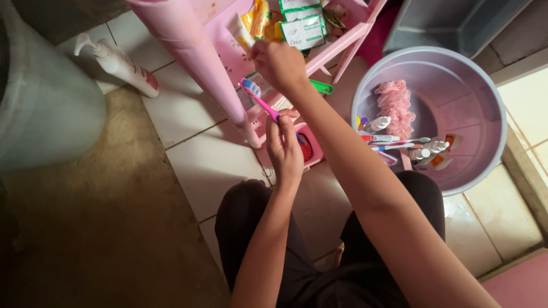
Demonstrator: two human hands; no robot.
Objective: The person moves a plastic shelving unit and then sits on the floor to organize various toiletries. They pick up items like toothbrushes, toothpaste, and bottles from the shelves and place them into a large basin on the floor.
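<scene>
Toothbrush and tube at the pink rack
Left hand (284,147) pinches a pink toothbrush (260,100); just above, right hand (278,64) grips a tube (241,31).

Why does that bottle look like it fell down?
The pump bottle lies on its side on the floor tiles at the upper left, apart from the pink rack. Nothing seems spilled. The left hand holds a pink toothbrush.

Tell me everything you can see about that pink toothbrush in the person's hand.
The toothbrush has a slim pink handle that looks like plastic and a head with blue and white bristles. It tilts, head up and to the left, in front of a pink rack. The left hand pinches its lower end; the right hand, just above, does not touch it.
</scene>
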